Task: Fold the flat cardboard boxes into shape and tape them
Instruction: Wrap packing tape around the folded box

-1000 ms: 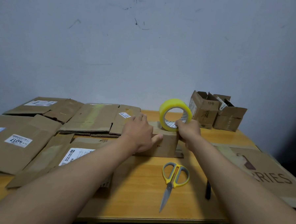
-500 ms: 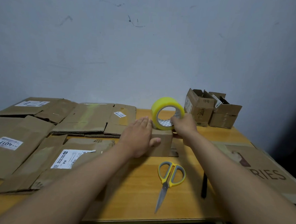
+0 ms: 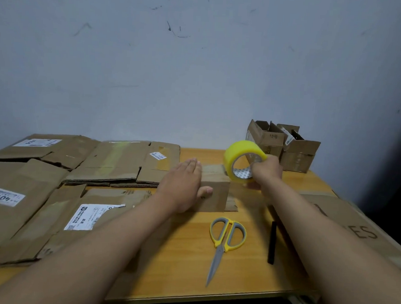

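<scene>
From the head view, the left hand [image 3: 183,186] is lying flat, fingers straight, on the small box [image 3: 213,192] just behind the scissors [image 3: 225,241]; the right hand [image 3: 267,172] is gripping the tape roll [image 3: 238,160] at the box's right edge. Two boxes [image 3: 283,144] beyond are standing folded; flat cardboard [image 3: 115,161] left of the box is waiting.

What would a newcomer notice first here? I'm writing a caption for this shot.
The yellow tape roll, gripped by the right hand at the right end of the small cardboard box mid-table. The left hand lies flat on that box. Yellow-handled scissors lie in front; flat cardboard covers the left.
</scene>
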